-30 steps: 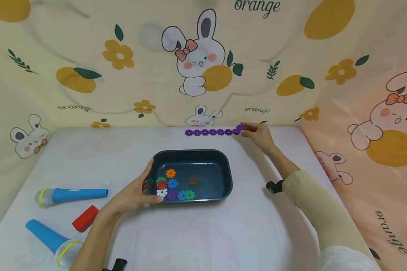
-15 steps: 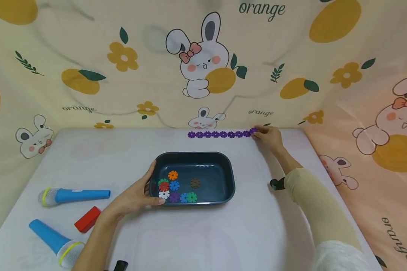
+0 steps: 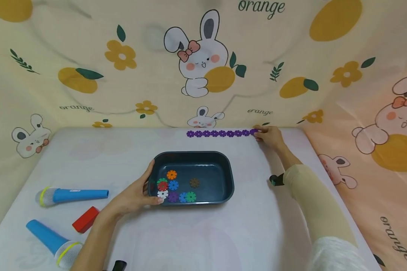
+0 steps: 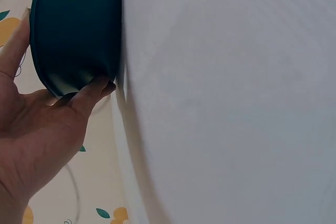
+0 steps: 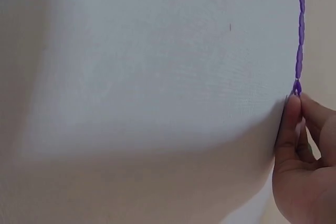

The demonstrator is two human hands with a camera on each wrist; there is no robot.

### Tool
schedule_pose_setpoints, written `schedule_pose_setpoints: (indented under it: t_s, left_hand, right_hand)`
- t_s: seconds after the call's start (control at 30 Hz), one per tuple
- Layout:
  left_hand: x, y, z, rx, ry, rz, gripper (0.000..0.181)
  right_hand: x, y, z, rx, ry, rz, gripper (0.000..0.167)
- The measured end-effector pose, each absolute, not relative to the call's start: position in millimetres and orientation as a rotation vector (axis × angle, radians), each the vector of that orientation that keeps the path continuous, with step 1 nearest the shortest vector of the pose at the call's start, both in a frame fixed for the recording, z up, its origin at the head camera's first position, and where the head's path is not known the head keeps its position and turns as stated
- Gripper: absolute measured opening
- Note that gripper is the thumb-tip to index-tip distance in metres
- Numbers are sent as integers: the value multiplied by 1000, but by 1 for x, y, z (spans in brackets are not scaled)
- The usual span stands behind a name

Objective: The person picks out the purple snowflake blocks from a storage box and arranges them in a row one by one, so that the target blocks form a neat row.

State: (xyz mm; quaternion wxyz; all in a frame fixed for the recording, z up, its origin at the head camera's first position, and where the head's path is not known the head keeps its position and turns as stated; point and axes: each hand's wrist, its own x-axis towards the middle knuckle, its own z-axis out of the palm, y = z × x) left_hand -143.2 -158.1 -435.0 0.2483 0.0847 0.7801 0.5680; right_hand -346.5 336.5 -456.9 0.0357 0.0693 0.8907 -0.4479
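A row of purple notched discs (image 3: 222,133) lies along the back of the white table. At the row's right end, my right hand (image 3: 270,137) pinches the last purple disc (image 5: 297,87) between thumb and fingers; the right wrist view shows the row edge-on. My left hand (image 3: 135,194) grips the left end of a dark blue-green tray (image 3: 220,156), thumb on the near left corner and fingers around the outer wall (image 4: 79,30). Inside the tray, several loose discs lie mostly to the left, among them an orange disc (image 3: 171,174), a brown disc (image 3: 194,183) and a white disc (image 3: 162,194).
Two blue toy microphones lie at the left, an upper microphone (image 3: 79,194) and a lower microphone (image 3: 47,233) partly behind my left forearm. Between them rests a red block (image 3: 85,219). A patterned cloth (image 3: 129,86) hangs behind the table.
My right hand has moved right and slightly down with a purple disc, which now sits in line at the row's right end. The left hand keeps its grip on the tray.
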Motion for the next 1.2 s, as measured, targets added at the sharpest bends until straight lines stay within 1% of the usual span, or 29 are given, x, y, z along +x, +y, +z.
schedule_pose_setpoints:
  t_s: [0.23,0.57,0.87,1.2]
  left_hand:
    - [-145,-158,-435,253,2149,1539,116]
    - [-144,-157,-433,237,2145,1537,116]
    - [-145,-159,-433,256,2150,1536,118]
    - [-144,-157,-433,265,2152,1534,119]
  right_hand:
    - [-348,334,-453,232,2756,-1282,40]
    - [-338,329,-455,201,2764,-1367,39]
    - [-318,296,-441,-42,2791,-1596,28]
    - [-287,250,-414,-233,2595,-1681,30]
